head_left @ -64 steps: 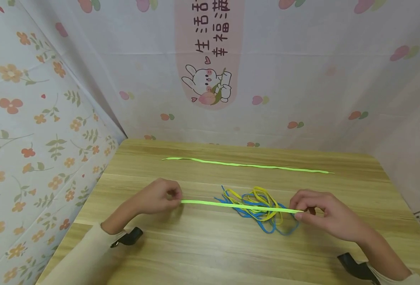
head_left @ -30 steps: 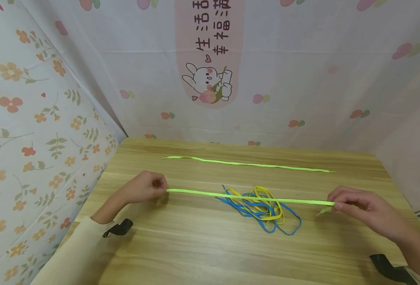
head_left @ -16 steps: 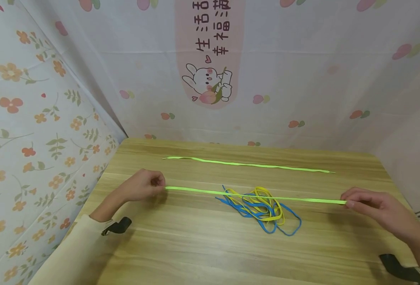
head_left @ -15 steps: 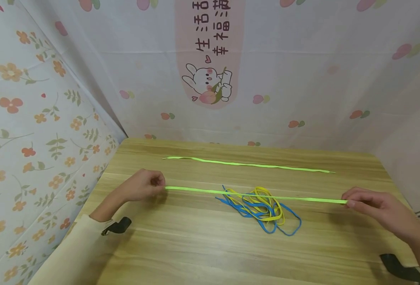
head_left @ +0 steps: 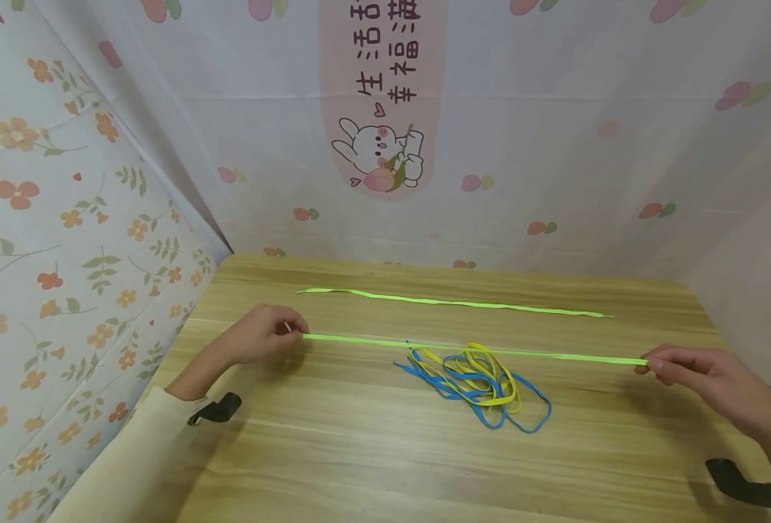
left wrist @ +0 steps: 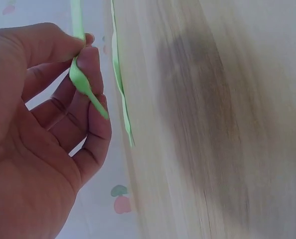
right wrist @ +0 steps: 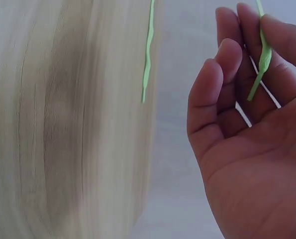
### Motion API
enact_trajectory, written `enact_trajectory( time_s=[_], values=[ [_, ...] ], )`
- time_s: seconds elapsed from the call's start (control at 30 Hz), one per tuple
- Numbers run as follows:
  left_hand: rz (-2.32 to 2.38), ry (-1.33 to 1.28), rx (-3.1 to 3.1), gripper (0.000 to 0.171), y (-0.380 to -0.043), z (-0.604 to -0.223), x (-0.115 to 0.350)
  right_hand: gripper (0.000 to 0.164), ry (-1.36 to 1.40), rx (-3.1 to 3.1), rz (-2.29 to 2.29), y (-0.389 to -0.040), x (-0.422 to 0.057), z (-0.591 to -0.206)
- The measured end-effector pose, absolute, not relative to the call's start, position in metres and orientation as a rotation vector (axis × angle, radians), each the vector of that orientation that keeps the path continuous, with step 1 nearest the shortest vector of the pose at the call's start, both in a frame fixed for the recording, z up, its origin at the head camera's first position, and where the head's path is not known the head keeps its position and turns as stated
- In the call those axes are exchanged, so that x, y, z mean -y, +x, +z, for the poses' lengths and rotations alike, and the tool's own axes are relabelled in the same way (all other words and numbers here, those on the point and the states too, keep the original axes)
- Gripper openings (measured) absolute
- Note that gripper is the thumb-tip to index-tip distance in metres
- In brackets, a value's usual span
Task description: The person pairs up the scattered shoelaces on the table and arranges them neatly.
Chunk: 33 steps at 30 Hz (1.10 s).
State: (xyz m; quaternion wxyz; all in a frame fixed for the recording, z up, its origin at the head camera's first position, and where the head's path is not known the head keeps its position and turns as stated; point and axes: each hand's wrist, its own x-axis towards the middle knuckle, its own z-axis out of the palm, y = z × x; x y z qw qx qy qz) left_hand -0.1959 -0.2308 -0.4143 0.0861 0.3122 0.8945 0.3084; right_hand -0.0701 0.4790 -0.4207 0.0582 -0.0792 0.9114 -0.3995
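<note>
Stretched straight between both hands is a neon green shoelace. My left hand pinches it near one end between thumb and index finger; in the left wrist view its tip dangles past the fingers. At the other end my right hand pinches it the same way, and the right wrist view shows that tip hanging over the palm. Behind it, a second neon green shoelace lies nearly straight on the table. The held lace passes over the far side of a loose tangle of yellow laces and blue laces.
The wood-grain table ends at a white printed curtain at the back. A floral curtain hangs along the left side. Dark wrist mounts show at both sleeves.
My right hand slid outward to the right along the lace until it reached the end. Both hands moved a little away from me, drawing the lace straight. The tangle and the far lace stayed put.
</note>
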Motion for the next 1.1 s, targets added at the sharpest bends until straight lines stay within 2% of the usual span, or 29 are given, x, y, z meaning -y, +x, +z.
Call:
enact_trajectory(
  time_s=[0.17,0.43,0.57,0.93,1.1],
  values=[
    [0.902,0.884,-2.653,0.009,-0.199,-0.415,0.232,0.023,-0.132,-2.753,-1.152,-0.074,-0.480,-0.421],
    [0.902,0.826,-2.640,0.008,-0.204,-0.414,0.233,0.044,0.046,-2.756,-0.976,-0.083,-0.481,-0.418],
    [0.905,0.822,-2.639,0.010,-0.206,-0.414,0.234,0.048,0.066,-2.748,-0.986,-0.088,-0.481,-0.418],
    [0.888,0.794,-2.702,0.004,-0.215,-0.415,0.238,0.047,0.093,-2.830,-0.987,-0.098,-0.480,-0.419],
    [0.878,0.796,-2.737,0.005,-0.219,-0.417,0.239,0.041,0.065,-2.851,-1.048,-0.103,-0.481,-0.424]
  ],
)
